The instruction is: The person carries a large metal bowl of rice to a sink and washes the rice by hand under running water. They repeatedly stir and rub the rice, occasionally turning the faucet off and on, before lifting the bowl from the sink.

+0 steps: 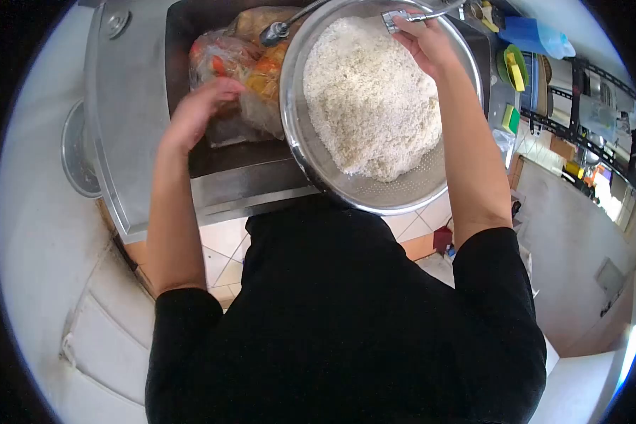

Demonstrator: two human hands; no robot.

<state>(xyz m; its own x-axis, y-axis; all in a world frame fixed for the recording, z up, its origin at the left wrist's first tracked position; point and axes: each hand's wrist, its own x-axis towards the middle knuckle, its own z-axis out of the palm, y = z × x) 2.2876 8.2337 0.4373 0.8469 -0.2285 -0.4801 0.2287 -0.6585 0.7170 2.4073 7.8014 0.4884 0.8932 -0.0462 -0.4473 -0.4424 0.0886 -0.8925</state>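
Observation:
A large steel colander [403,194] heaped with white rice [371,99] rests tilted over the steel sink [180,49]. My right hand [424,42] reaches across the rice and grips the faucet head [392,18] at the colander's far rim. My left hand [201,109] lies with fingers spread on a clear plastic bag of orange and red food [251,63] inside the sink, to the left of the colander.
The steel counter [124,106] runs left of the sink, with a round lid [78,152] at its edge. Right of the sink sit a green bowl with a yellow sponge [516,67], a blue container [533,32] and a wire rack [579,99]. Tiled floor shows below.

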